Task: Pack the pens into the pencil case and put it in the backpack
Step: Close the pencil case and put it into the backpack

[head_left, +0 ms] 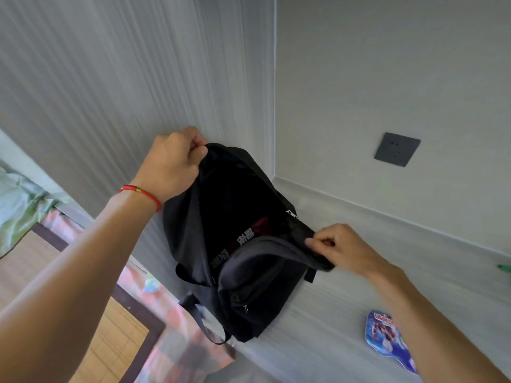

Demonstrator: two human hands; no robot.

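1. Black fabric backpack (237,272) stands upright at the left edge of the pale wood-grain table (345,313), close to the table's far left corner where the two walls meet.
2. Its main compartment gapes open at the top; printed lettering in white and red shows inside the dark opening. Whether this belongs to a pencil case cannot be told.
3. Left hand (171,164) is raised at the far upper rim of the opening, fingers (197,149) curled and pinching the black fabric there.
4. Right hand (340,247) is at the near right rim of the opening, fingers (313,241) bent and pinching the flap edge, drawn toward the right.
5. Red cord bracelet (142,193) circles the left wrist.
6. Straps (206,322) hang from the backpack past the left edge of the table.
7. Blue and red printed packet (387,337) lies flat on the table toward the near edge, well apart from the backpack and partly covered by the right forearm.
8. Small green item (504,267) shows at the right edge of the view on the table; its kind cannot be told.
9. Dark grey wall socket (397,149) sits on the wall behind the table.
10. Bed (171,327) with checked pink bedding and a woven mat lies beside the left edge of the table, lower down.
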